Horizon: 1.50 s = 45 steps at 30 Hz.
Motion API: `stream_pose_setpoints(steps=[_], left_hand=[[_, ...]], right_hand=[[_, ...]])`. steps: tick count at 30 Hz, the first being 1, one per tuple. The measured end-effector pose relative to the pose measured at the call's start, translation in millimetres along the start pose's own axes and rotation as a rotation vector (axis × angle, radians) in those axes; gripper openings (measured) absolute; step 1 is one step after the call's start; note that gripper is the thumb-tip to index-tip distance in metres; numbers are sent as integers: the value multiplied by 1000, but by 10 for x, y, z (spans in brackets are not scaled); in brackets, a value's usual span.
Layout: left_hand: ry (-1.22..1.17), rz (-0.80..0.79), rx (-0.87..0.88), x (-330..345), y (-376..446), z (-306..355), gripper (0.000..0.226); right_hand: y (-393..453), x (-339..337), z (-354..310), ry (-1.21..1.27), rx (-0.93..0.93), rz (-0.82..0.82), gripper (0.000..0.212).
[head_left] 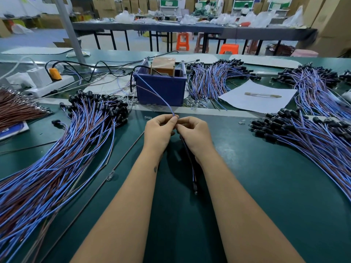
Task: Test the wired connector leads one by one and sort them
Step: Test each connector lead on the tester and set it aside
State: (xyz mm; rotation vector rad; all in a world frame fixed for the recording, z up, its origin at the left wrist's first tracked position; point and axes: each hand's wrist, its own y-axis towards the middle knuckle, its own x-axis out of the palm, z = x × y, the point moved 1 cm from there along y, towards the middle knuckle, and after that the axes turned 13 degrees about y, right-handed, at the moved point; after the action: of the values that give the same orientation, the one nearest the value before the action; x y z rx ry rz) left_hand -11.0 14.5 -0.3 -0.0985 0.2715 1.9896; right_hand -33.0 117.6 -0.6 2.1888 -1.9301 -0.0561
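My left hand (pixel 158 132) and my right hand (pixel 193 134) meet above the green bench, fingertips together. The left pinches the end of a blue and brown test wire (pixel 155 93) that runs up to the blue bin (pixel 161 88). The right hand holds a connector lead (pixel 190 166) whose wires hang down between my forearms to a small end near the mat. A big pile of blue and brown leads (pixel 62 149) with black connectors lies at the left. Another pile (pixel 313 137) lies at the right.
The blue bin holds a brown tester block (pixel 164 66). More lead bundles (pixel 212 80) lie behind it, and a white sheet (pixel 256 99) with a glass tube. A white power strip (pixel 47 82) sits at the back left, brown wires (pixel 17 109) at the far left.
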Motion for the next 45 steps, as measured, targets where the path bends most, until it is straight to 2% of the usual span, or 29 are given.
stream_pose_setpoints(steps=[6, 10, 13, 16, 20, 25, 30, 35, 41, 45], left_hand=[[14, -23, 1, -29, 15, 3, 9], [-21, 18, -25, -59, 27, 3, 13], [44, 47, 8, -55, 22, 3, 12], [171, 116, 69, -82, 31, -3, 12], [208, 236, 84, -139, 20, -3, 15], [243, 332, 8, -224, 56, -43, 16], [252, 398, -71, -317, 82, -63, 29], [269, 413, -86, -343, 107, -64, 30], [310, 399, -88, -375, 95, -73, 34], [363, 431, -56, -415, 90, -78, 26]], right_hand=[[-18, 17, 32, -107, -30, -23, 13], [-6, 19, 37, -137, -30, 38, 15], [-6, 16, 26, -127, -25, 69, 15], [-24, 14, 12, -146, -43, 105, 16], [-32, 3, -9, -77, -22, 161, 21], [-33, -14, -29, -6, -8, 219, 21], [1, -62, -34, 59, 11, 295, 19], [76, -167, -37, 78, 23, 390, 16], [143, -419, -62, 82, 15, 639, 13], [146, -528, -97, 63, 1, 762, 12]])
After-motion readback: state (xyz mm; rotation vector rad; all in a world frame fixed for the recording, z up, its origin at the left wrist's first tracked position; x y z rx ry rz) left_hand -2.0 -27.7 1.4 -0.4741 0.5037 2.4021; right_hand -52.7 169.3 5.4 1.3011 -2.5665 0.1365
